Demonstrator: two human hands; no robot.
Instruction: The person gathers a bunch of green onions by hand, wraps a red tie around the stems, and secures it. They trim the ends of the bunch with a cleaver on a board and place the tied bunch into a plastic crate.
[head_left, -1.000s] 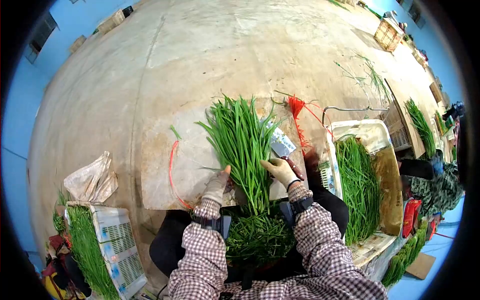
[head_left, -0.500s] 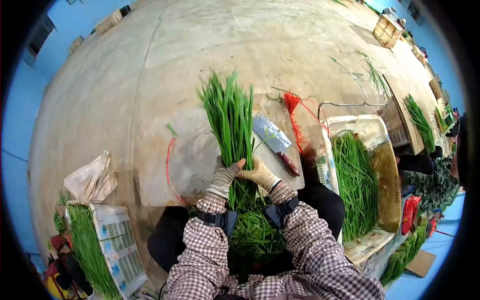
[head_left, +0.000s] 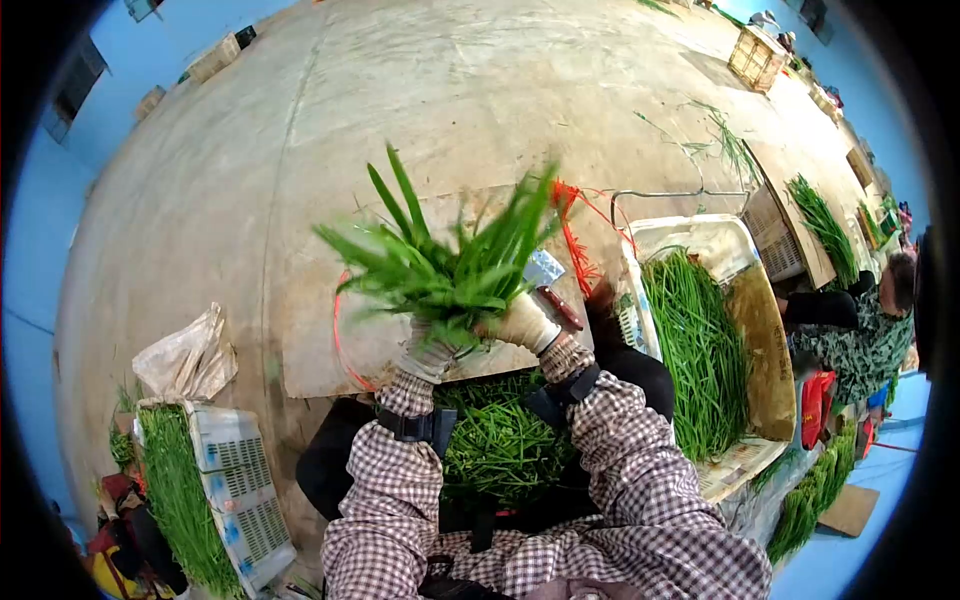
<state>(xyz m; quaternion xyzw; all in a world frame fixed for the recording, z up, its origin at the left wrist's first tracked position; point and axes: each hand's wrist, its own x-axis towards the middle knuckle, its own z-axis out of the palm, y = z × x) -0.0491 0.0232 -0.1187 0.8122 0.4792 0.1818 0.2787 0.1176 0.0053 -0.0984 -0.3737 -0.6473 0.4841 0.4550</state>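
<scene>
Both my gloved hands are wrapped round a bunch of long flat green leaves that look like garlic chives [head_left: 455, 275]. My left hand [head_left: 428, 350] grips its lower left side, partly covered by leaves. My right hand [head_left: 522, 325] closes on the right side. The leaf tips fan out, blurred by motion, above a flat board [head_left: 310, 350]. Just right of my right hand lies a knife [head_left: 562, 308] with a dark red handle; leaves hide part of its blade. Loose cut greens [head_left: 510, 440] lie below my hands, between my knees.
Red ties [head_left: 575, 245] lie beyond the knife, and a red strand [head_left: 340, 335] at the board's left. A white basket [head_left: 700, 230] of greens stands at right, another crate [head_left: 240, 490] at left beside a pale sack [head_left: 187, 355]. A person in camouflage [head_left: 860, 350] sits far right.
The bunch has gone from upright and compact to splayed out and lower, its leaves spreading left and right. My hands have moved slightly apart, and leaves now cover much of the knife blade.
</scene>
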